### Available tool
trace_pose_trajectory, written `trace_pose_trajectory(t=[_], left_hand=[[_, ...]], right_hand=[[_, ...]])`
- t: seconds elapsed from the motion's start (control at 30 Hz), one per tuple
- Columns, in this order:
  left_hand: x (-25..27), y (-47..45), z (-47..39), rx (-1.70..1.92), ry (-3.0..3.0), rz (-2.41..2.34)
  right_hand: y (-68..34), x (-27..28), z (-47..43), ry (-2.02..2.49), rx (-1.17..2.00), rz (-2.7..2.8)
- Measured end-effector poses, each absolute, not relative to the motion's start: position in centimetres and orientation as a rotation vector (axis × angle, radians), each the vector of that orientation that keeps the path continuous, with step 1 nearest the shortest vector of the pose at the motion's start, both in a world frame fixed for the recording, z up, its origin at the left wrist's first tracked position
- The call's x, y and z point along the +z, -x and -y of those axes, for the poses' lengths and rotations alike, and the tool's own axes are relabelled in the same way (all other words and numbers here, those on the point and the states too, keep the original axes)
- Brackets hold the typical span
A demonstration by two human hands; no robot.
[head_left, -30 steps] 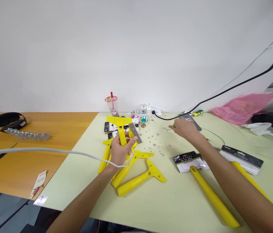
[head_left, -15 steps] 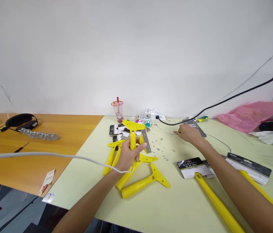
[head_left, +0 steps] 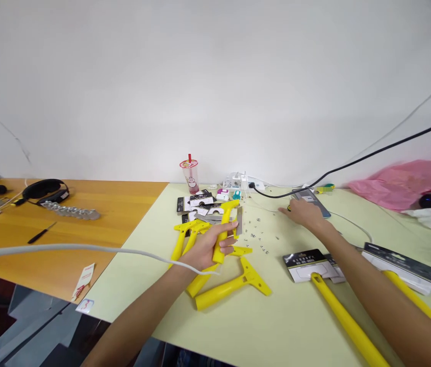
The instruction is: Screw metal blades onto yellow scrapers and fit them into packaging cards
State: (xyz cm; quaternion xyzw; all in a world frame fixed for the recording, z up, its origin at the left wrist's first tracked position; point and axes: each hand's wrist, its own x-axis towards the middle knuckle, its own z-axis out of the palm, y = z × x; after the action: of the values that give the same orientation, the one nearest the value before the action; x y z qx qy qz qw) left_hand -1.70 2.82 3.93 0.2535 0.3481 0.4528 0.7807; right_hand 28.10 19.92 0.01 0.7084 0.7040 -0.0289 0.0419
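Observation:
My left hand (head_left: 206,245) is wrapped round a yellow scraper handle (head_left: 223,235), held tilted above the table. Close to its fingers is a flat metal blade (head_left: 239,220) with a yellow piece along its edge. Beneath and beside that hand lie several more yellow scraper handles (head_left: 221,292). At the back right, my right hand (head_left: 305,212) has its fingers closed by a grey phone-like device (head_left: 317,203). A bit of yellow and black shows at its fingertips, too small to name. Several small screws (head_left: 253,235) are scattered between the hands.
Behind the handles are black-and-white packages (head_left: 196,202) and a lidded cup (head_left: 190,176). A power strip (head_left: 234,181) sits by the wall. Long yellow handles (head_left: 349,321) lie under my right arm. A grey cable (head_left: 85,247) crosses the left; a pink bag (head_left: 395,181) lies right.
My left hand has turned the scraper handle, so its T-shaped head no longer faces me, and the blade has shifted right. My right hand stays near the grey device. The view has shifted slightly.

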Motion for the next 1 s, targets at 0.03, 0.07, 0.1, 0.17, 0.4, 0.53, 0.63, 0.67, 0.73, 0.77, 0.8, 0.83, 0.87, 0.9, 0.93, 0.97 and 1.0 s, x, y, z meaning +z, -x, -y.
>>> trace_pose_trajectory(t=[0.03, 0.07, 0.1, 0.17, 0.4, 0.53, 0.63, 0.67, 0.73, 0.77, 0.8, 0.83, 0.87, 0.9, 0.93, 0.97, 1.0], left_hand=[[4.1, 1.6, -3.2, 0.918, -0.501, -0.719], [4.4, 1.5, -3.6, 0.875, -0.475, -0.687], [4.6, 1.3, -4.1, 0.851, -0.469, -0.652], [5.2, 0.8, -5.2, 0.805, -0.49, -0.59], [7.1, -1.6, -9.1, 0.76, -0.45, -0.462], [7.1, -2.3, -10.5, 0.836, -0.443, -0.476], [6.9, -2.1, -10.7, 0.847, -0.441, -0.492], [6.9, -2.0, -10.6, 0.848, -0.443, -0.498], [6.9, -1.8, -10.4, 0.857, -0.463, -0.504], [6.9, -1.8, -10.3, 0.865, -0.484, -0.504], [7.0, -1.8, -10.2, 0.878, -0.515, -0.505], [7.1, -1.9, -10.0, 0.894, -0.554, -0.51], [7.2, -2.0, -9.9, 0.911, -0.605, -0.522], [7.3, -2.1, -9.8, 0.931, -0.667, -0.542], [7.5, -2.2, -9.7, 0.958, -0.735, -0.568], [7.6, -2.3, -9.6, 0.989, -0.803, -0.598], [7.7, -2.3, -9.5, 1.02, -0.871, -0.627]], right_hand=[[-28.0, 0.2, -19.9, -2.166, -0.076, -2.159], [-28.0, 0.4, -19.8, -2.162, -0.062, -2.162], [-27.9, 0.7, -19.7, -2.157, -0.046, -2.167], [-27.7, 1.4, -19.3, -2.131, -0.018, -2.186], [-25.4, 4.5, -16.9, -2.045, 0.138, -2.406], [-24.0, 4.4, -16.6, -2.062, 0.156, -2.497], [-25.7, 3.5, -18.1, -2.086, 0.051, -2.428], [-26.9, 3.2, -18.8, -2.103, -0.001, -2.389], [-29.8, 2.9, -20.2, -2.155, -0.092, -2.317], [-31.4, 2.8, -20.9, -2.21, -0.115, -2.279], [-32.9, 2.7, -21.5, -2.282, -0.12, -2.237], [-34.3, 2.5, -22.0, -2.36, -0.114, -2.191], [-35.5, 2.4, -22.5, -2.433, -0.11, -2.147], [-36.5, 2.1, -22.9, -2.499, -0.114, -2.104], [-37.3, 1.8, -23.3, -2.556, -0.128, -2.063], [-38.0, 1.3, -23.8, -2.592, -0.159, -2.035], [-38.5, 0.9, -24.3, -2.609, -0.198, -2.018]])
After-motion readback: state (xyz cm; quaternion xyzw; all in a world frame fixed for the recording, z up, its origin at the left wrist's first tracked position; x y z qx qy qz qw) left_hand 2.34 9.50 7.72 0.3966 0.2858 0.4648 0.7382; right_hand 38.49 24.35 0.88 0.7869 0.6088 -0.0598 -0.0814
